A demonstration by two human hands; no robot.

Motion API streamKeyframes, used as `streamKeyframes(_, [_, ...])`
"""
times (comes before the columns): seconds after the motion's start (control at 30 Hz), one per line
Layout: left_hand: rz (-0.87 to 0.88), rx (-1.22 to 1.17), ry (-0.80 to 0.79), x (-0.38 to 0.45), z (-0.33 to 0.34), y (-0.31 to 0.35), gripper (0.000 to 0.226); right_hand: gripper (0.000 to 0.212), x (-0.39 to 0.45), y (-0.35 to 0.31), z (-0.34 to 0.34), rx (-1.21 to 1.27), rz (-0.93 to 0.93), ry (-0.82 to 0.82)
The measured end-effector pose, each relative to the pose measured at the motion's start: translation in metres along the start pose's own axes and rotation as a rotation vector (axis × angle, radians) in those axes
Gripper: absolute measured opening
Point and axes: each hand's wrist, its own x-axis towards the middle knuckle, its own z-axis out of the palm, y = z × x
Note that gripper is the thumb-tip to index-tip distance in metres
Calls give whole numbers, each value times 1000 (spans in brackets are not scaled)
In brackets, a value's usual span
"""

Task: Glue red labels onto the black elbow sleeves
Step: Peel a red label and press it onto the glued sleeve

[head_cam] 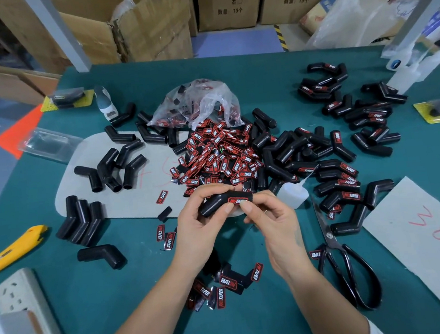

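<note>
Loose labels (pixel 225 282): nearest me, scattered on green table (pixel 254 323).
Left hand (pixel 197 230): I see it gripping black elbow sleeve (pixel 216 203).
Right hand (pixel 271 218): fingertips pinch red label (pixel 238 201) onto sleeve, held above table, before label pile (pixel 218 156).

The red labels (pixel 213 151) read "TAPER", the cardboard boxes (pixel 228 3) "10个", and the white sheet (pixel 429 231) "WO".

A teal-covered table (pixel 231 67) fills the foreground. Behind it, brown cardboard boxes (pixel 226 3) printed with black characters stand stacked along the far side, one (pixel 132 28) torn open. A grey post (pixel 60 31) rises at the table's left corner. The floor (pixel 232 42) is blue-grey with a yellow-and-black striped strip (pixel 282 37).
</note>
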Motion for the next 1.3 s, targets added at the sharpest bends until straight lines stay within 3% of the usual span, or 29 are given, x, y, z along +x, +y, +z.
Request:
streamKeyframes(0.23, [-188, 54, -92, 4, -9, 3, 27, 9, 2, 2, -2, -60, -30, 27])
streamKeyframes(0.57, [-177, 76, -107, 4, -11, 0, 21, 5, 2, 2, -1, -77, -11, 17])
streamKeyframes(0.7, [-175, 54, -111, 3, -9, -1, 23, 20, 3, 3, -1, -56, -11, 24])
streamKeyframes(1.0, [-169, 55, -116, 2, -9, -7, 22, 24, 3, 4, -2, -68, -10, 34])
streamKeyframes(1.3, [-190, 61, -121, 3, -6, -9, 19, 18, 4, 2, -2, -101, 3, 26])
